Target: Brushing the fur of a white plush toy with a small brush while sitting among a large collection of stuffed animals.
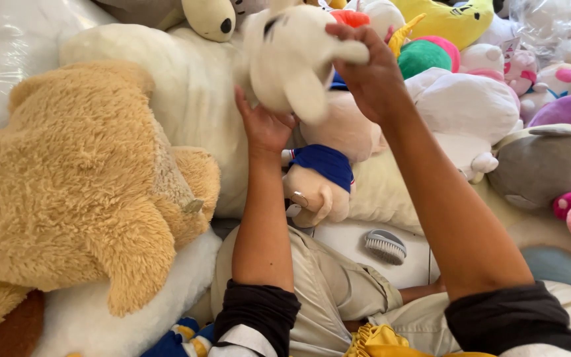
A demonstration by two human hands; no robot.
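Cream plush toy (pixel 292 56) is up in both your hands: right hand (pixel 365 73) grips its ear, left hand (pixel 266 125) cups beneath; brush (pixel 385 245) lies unused at 6 o'clock.

Left hand (pixel 267 125) under cream plush toy (pixel 292 56), right hand (pixel 365 73) gripping its top, large tan teddy bear (pixel 80 178) at left, grey brush (pixel 385 246) below, piled soft toys behind.
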